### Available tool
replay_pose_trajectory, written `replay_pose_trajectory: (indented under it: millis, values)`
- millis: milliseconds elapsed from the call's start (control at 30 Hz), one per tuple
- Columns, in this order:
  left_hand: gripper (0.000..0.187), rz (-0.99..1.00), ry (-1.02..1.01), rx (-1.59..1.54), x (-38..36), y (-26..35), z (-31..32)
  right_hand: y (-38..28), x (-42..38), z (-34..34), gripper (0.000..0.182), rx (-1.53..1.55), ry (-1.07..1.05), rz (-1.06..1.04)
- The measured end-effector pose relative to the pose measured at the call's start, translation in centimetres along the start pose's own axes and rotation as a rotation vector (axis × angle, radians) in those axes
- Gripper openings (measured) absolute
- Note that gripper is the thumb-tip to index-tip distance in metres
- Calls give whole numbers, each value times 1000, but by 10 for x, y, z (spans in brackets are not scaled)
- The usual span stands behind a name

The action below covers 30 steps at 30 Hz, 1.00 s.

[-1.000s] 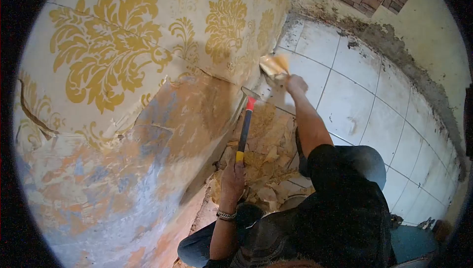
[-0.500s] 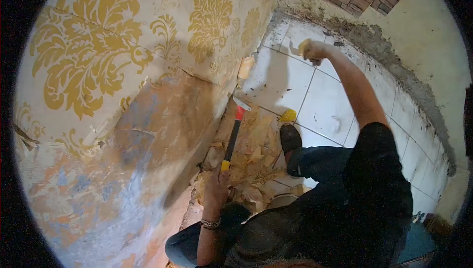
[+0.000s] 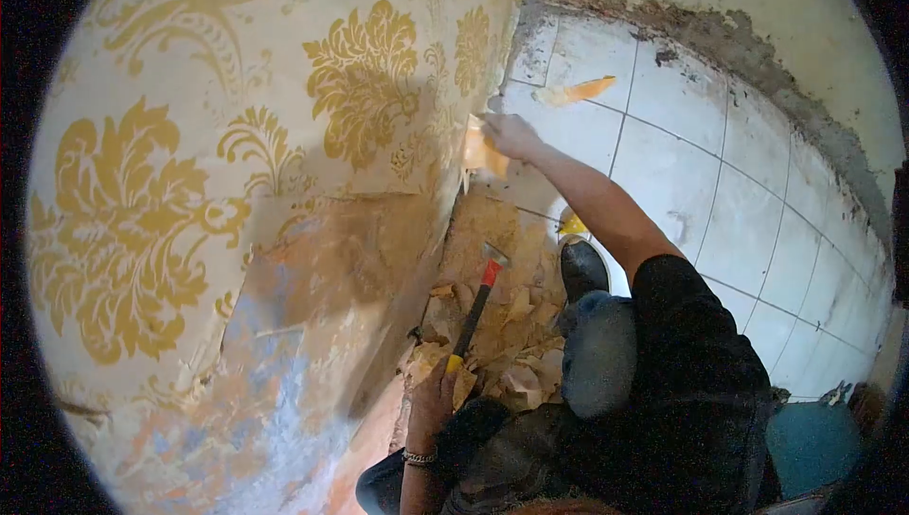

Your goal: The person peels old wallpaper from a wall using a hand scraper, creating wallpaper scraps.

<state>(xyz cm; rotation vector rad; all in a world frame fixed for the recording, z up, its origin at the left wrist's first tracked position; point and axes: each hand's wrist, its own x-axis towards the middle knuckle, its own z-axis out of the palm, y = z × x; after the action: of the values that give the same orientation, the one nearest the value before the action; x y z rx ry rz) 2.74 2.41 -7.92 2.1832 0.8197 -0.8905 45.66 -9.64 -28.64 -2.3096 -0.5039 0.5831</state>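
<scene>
My left hand [image 3: 434,401] is wrapped round the yellow end of a scraper [image 3: 473,311] with a black shaft, a red collar and a metal blade. The blade hangs over the paper scraps on the floor. At the wall's lower edge, my right hand [image 3: 509,136] pinches a loose flap of wallpaper [image 3: 487,157], its orange-tan side showing. Gold-patterned wallpaper [image 3: 365,89] covers the upper wall. Below it, a bare patch [image 3: 331,259] shows brown, blue and orange.
Torn paper scraps [image 3: 521,326] lie along the wall's foot. On the white tiles [image 3: 668,174] rest a curled orange strip [image 3: 579,91] and a yellow piece [image 3: 572,223] by my shoe [image 3: 583,271]. A teal object [image 3: 814,444] stands at lower right.
My right hand has moved left to the wall and taken hold of the loose flap. An orange strip now lies on the tiles. The scraper, still in my left hand, appears lower in view.
</scene>
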Motion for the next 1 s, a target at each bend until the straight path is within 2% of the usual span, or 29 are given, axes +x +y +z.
replay_pose_trajectory:
  millis: [33, 100, 133, 167, 200, 233, 267, 300, 333, 367, 433, 467, 500, 533, 567, 633, 667, 733, 767, 833, 867, 933, 1000]
  values:
    - [40, 486, 238, 82, 16, -48, 24, 9, 4, -18, 42, -85, -20, 53]
    - [39, 474, 226, 64, 19, -43, 22, 62, 37, -49, 27, -352, 146, 50]
    - [39, 466, 222, 55, 20, -40, 19, 83, 42, -79, 26, -244, 165, 263]
    - [39, 464, 218, 52, 21, -36, 16, 83, 24, -120, 26, -216, 214, 364]
    - [39, 439, 207, 50, 20, -33, 14, 145, 37, -133, 27, -345, 434, 373]
    - [39, 417, 199, 48, 20, -29, 11, 154, 19, -163, 29, -373, 481, 547]
    - [39, 421, 199, 45, 20, -27, 8, 212, 13, -174, 33, -216, 720, 504]
    - [37, 264, 146, -14, 21, -24, 7, 216, -15, -188, 36, -143, 869, 588]
    - [36, 107, 87, -72, 21, -21, 7, 237, -39, -187, 38, -24, 956, 588]
    - [36, 110, 73, -73, 21, -17, 6, 262, -56, -182, 36, -142, 957, 678]
    - [40, 82, 82, -175, 24, -10, 5, 242, -94, -153, 31, -132, 846, 647]
    - [40, 82, 74, -173, 26, -11, 8, 259, -102, -128, 26, -231, 798, 429]
    - [41, 114, 104, -180, 28, -14, 12, 247, -105, -105, 22, -345, 789, 372]
    - [42, 147, 135, -186, 30, -16, 14, 223, -108, -92, 22, -260, 691, 436]
    - [42, 152, 130, -179, 29, -15, 14, 208, -104, -79, 23, -227, 755, 426]
    - [40, 168, 155, -104, 27, -10, 14, 192, -88, -74, 28, -316, 861, 258]
    - [40, 170, 157, -95, 27, -9, 12, 182, -77, -77, 28, -309, 865, 262]
    - [41, 162, 144, -127, 24, -7, 11, 157, -54, -92, 50, -253, 572, 418]
    - [41, 161, 147, -134, 25, -10, 14, 152, -42, -89, 50, -257, 571, 411]
    - [42, 351, 309, -106, 30, -19, 22, 153, -22, -71, 68, -438, 577, 300]
    - [42, 349, 312, -111, 30, -22, 25, 158, -17, -54, 68, -441, 575, 295]
    - [42, 185, 211, -209, 28, -26, 26, 164, -13, -22, 77, -674, 258, 226]
    - [42, 188, 244, -147, 21, -18, 23, 124, -33, -16, 75, -611, -139, 205]
